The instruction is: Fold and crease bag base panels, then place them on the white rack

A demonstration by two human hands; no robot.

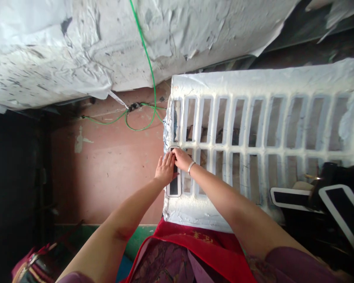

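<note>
A flat oblong panel with a white border, rounded corners and a black middle lies at the left end of a white slotted rack. My left hand rests on the panel's left side, fingers stretched out and thumb across the black part. At the panel's far end my right hand is closed, its fingers bent down against the surface beside the left fingertips. Anything between the right fingers is hidden. A bracelet circles the right wrist.
Two similar white-bordered panels, a near one and a tilted one, are at the right among dark objects. A green cord hangs from a paper-covered surface and loops over the reddish-brown surface left of the rack.
</note>
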